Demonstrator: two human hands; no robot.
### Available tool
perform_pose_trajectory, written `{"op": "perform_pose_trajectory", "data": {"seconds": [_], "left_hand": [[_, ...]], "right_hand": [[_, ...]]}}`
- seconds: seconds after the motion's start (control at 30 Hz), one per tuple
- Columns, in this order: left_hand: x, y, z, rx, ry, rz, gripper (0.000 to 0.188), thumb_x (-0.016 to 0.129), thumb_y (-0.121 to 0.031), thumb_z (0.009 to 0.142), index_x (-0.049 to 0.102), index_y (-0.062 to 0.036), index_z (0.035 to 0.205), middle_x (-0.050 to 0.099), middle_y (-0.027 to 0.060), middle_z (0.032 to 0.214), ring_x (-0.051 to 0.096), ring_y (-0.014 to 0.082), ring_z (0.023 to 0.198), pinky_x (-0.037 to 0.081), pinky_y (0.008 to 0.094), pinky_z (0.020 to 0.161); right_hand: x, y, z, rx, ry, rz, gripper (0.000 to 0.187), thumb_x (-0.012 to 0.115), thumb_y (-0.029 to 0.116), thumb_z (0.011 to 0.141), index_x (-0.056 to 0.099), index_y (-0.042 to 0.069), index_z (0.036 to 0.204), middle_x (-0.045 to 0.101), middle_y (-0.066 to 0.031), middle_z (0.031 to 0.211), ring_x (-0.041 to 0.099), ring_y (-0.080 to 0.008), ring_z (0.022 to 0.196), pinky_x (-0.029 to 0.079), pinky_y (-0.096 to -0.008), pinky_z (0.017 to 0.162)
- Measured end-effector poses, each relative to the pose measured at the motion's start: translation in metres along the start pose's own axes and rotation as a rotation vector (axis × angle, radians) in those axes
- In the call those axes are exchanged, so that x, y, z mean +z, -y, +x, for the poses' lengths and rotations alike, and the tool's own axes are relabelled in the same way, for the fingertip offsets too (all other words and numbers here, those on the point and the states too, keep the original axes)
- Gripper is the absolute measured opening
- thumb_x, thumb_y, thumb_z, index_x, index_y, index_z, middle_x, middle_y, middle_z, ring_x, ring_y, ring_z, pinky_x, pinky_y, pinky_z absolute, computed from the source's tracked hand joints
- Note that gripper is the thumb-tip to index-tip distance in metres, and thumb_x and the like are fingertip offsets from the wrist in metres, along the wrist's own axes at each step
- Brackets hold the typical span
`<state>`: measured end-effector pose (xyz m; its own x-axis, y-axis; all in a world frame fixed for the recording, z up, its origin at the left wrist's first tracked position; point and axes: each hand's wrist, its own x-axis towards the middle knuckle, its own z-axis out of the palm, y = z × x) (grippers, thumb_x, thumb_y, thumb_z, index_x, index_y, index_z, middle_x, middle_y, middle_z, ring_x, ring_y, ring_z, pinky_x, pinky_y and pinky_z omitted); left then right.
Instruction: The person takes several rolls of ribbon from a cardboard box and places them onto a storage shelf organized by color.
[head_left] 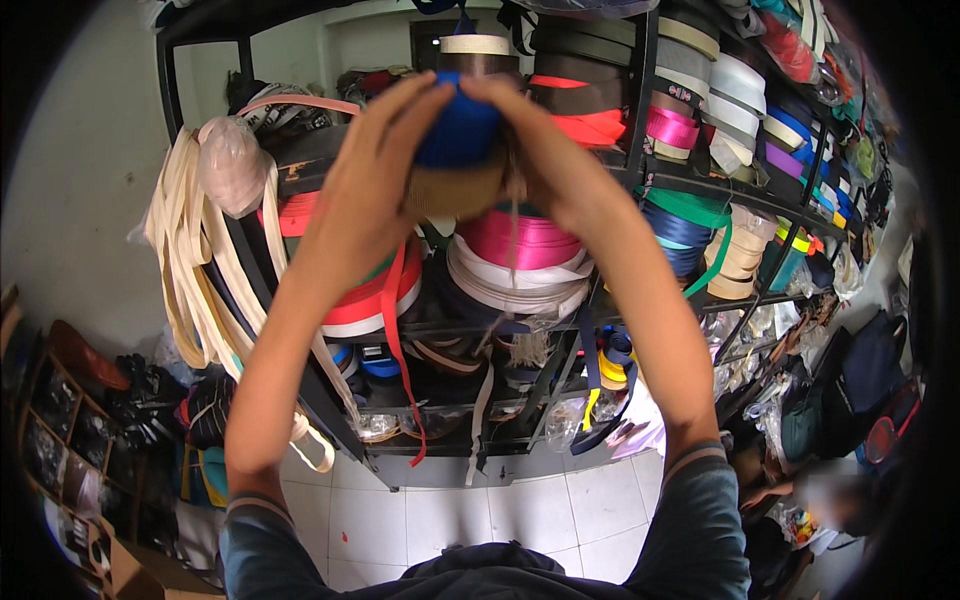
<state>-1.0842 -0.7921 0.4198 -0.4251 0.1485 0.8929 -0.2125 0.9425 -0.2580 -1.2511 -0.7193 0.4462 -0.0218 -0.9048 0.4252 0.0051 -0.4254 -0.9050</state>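
Note:
Both arms are raised in front of a black metal rack. Between my hands is a roll of blue webbing [458,130], with a tan roll [455,190] directly below it; both are blurred by motion. My left hand [385,165] curves round the left side, its fingertips meeting the blue roll's top edge. On the opposite side, my right hand [540,150] presses with its fingers bent over the top. I cannot tell whether the two rolls are joined or only stacked. A pink satin ribbon roll [522,240] sits on the shelf just below my hands.
Shelves of the rack [640,110] hold several ribbon and webbing rolls. Cream straps [185,250] hang at the left end beside a plastic-wrapped bundle [232,165]. A red strap [395,350] dangles from the middle shelf. White floor tiles [445,520] lie below; another person [830,500] is at lower right.

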Motion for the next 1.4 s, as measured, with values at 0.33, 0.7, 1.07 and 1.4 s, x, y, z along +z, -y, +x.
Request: {"op": "perform_pose_trajectory", "data": {"seconds": [0.33,0.7,1.07,1.4], "left_hand": [[0.038,0.128,0.095,0.013,-0.345,0.011,0.081,0.078,-0.012,0.063,0.034,0.0037,0.129,0.046,0.0257,0.117,0.048,0.0429,0.111,0.042,0.0412,0.095],[0.097,0.187,0.171,0.145,-0.119,0.152,0.088,0.083,-0.021,0.056,0.038,0.0109,0.124,0.046,0.0299,0.115,0.046,0.0435,0.112,0.039,0.0441,0.098],[0.091,0.196,0.168,-0.334,0.229,-0.499,0.079,0.061,-0.038,0.085,0.023,-0.0047,0.146,0.028,0.0279,0.146,0.03,0.0363,0.135,0.029,0.0401,0.11],[0.136,0.142,0.154,-0.352,-0.177,-1.108,0.079,0.069,-0.031,0.087,0.021,-0.0036,0.143,0.052,0.0224,0.121,0.053,0.0248,0.111,0.046,0.0342,0.092]], "right_hand": [[-0.035,0.048,0.099,-0.728,-0.382,-1.113,0.053,0.049,0.036,0.092,0.05,-0.007,0.124,0.055,-0.0273,0.122,0.052,-0.038,0.115,0.039,-0.0413,0.099],[-0.081,0.005,0.113,-0.695,-0.462,-1.285,0.06,0.06,0.033,0.085,0.046,-0.004,0.13,0.06,-0.0287,0.109,0.06,-0.0374,0.092,0.046,-0.0421,0.084],[-0.086,0.002,0.115,-0.844,-0.357,-1.111,0.063,0.058,0.021,0.084,0.035,-0.008,0.135,0.045,-0.0314,0.132,0.043,-0.0414,0.126,0.033,-0.0417,0.107],[-0.069,0.014,0.112,-0.573,-0.384,-0.905,0.061,0.059,0.02,0.082,0.041,-0.003,0.135,0.052,-0.0267,0.128,0.048,-0.0383,0.122,0.035,-0.0398,0.105]]}}
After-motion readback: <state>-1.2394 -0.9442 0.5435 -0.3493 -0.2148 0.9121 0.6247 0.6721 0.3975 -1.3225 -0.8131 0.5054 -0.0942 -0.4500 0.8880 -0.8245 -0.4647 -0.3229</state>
